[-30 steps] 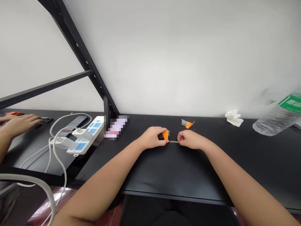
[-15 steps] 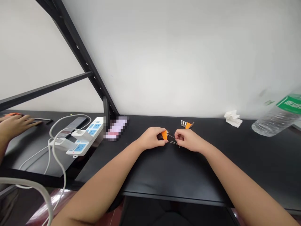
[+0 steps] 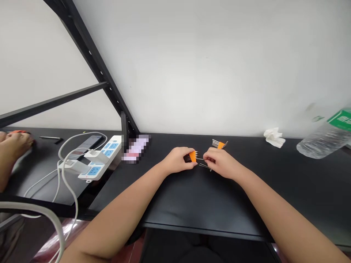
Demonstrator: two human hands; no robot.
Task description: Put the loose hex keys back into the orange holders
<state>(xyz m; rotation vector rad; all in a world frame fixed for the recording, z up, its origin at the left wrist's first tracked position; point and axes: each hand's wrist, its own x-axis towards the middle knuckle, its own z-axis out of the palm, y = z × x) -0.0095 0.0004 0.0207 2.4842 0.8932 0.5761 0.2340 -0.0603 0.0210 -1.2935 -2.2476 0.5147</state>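
Note:
My left hand (image 3: 178,159) is closed on an orange hex key holder (image 3: 193,156), with short metal ends showing at its right side. Between the fingertips of my right hand (image 3: 219,160) is a thin metal hex key (image 3: 200,159), whose left end reaches the holder's edge; whether it is inside a hole is too small to tell. Just below that hand, loose hex keys (image 3: 204,166) lie on the black table. Behind my right hand rests a second orange holder (image 3: 221,145) full of hex keys, their long shafts pointing left.
A crumpled tissue (image 3: 274,137) and a tilted water bottle (image 3: 319,140) are at right. To the left are a blurred phone-like thing (image 3: 136,148), a white power strip (image 3: 102,160) with cables, and a phone (image 3: 89,144). Another person's hand (image 3: 18,144) is at far left.
My right hand has brought its hex key up to the holder, the key now lying more level. The other person's hand has drawn back left from a dark bar.

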